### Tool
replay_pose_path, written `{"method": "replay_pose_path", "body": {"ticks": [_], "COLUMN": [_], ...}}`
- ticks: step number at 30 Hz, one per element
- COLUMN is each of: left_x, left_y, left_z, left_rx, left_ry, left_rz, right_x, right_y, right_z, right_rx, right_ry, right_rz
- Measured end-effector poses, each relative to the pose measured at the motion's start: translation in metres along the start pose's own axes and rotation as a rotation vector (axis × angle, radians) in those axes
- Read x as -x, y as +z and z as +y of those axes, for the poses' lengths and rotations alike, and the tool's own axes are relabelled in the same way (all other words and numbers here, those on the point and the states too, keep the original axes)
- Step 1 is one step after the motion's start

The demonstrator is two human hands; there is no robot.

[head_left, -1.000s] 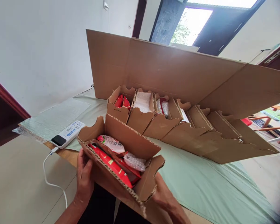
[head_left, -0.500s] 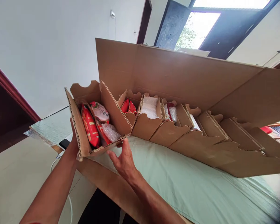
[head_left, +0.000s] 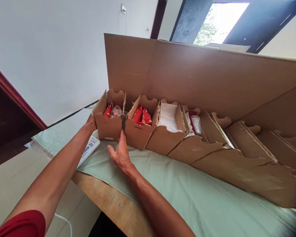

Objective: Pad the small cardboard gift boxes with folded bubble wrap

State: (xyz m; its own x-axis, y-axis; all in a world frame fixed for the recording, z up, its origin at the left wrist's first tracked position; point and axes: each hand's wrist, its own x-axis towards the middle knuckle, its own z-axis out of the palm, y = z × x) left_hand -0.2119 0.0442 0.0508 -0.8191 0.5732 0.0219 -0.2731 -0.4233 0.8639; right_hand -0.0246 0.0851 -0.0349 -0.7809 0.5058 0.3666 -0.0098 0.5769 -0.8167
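At the left end of a row stands a small open-topped cardboard box (head_left: 109, 129), upright, with red packets (head_left: 108, 111) and a pinkish one (head_left: 117, 111) inside. My left hand (head_left: 91, 122) grips its left wall; those fingertips are partly hidden by the cardboard. By the box's lower right front corner is my right hand (head_left: 120, 154), thumb spread and fingers stretched out. Whether its fingertips touch the corner I cannot tell. A narrow gap separates this box from the neighbouring cardboard box (head_left: 137, 134), which also holds red packets (head_left: 145, 117).
More cardboard boxes run to the right, one with bubble wrap (head_left: 168, 116). Behind them rises a tall cardboard panel (head_left: 187, 70). Green cloth (head_left: 162, 177) covers the table; its wooden edge (head_left: 108, 197) shows in front. A white printed package (head_left: 89, 150) lies beneath my left forearm.
The box with red packets has moved away from me and down to the row's left end, from tilted to upright. My right hand has come off its front edge to the lower corner.
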Motion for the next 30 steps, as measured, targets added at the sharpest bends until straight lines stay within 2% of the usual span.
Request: {"method": "replay_pose_path", "body": {"ticks": [3, 6, 9, 11, 17, 23, 27, 28, 30], "left_x": [0.007, 0.024, 0.034, 0.033, 0.022, 0.024, 0.019, 0.018, 0.018], "left_y": [-0.011, -0.015, -0.009, -0.002, 0.009, 0.011, 0.007, 0.005, 0.002], "left_z": [-0.003, -0.009, -0.014, -0.017, -0.025, -0.029, -0.021, -0.015, 0.004], "left_rx": [-0.019, -0.033, -0.042, -0.034, 0.02, -0.009, -0.081, -0.13, -0.322], "left_ry": [0.009, 0.09, 0.179, 0.195, 0.146, 0.117, 0.125, 0.152, 0.3], "left_rz": [0.051, 0.0, -0.074, -0.081, -0.044, -0.029, -0.018, 0.016, 0.121], "right_x": [0.016, 0.027, 0.026, 0.021, 0.023, 0.028, 0.029, 0.028, 0.027], "right_y": [-0.01, -0.018, -0.02, -0.02, -0.018, -0.017, -0.02, -0.021, -0.022], "right_z": [0.008, 0.015, 0.016, 0.015, 0.017, 0.022, 0.018, 0.016, 0.014], "right_rx": [0.037, 0.048, 0.05, 0.068, 0.126, 0.16, 0.166, 0.166, 0.165], "right_ry": [0.009, 0.01, 0.0, -0.009, -0.041, 0.025, 0.037, 0.035, 0.031], "right_rz": [-0.031, -0.095, -0.162, -0.175, -0.138, -0.003, -0.002, -0.002, -0.002]}}
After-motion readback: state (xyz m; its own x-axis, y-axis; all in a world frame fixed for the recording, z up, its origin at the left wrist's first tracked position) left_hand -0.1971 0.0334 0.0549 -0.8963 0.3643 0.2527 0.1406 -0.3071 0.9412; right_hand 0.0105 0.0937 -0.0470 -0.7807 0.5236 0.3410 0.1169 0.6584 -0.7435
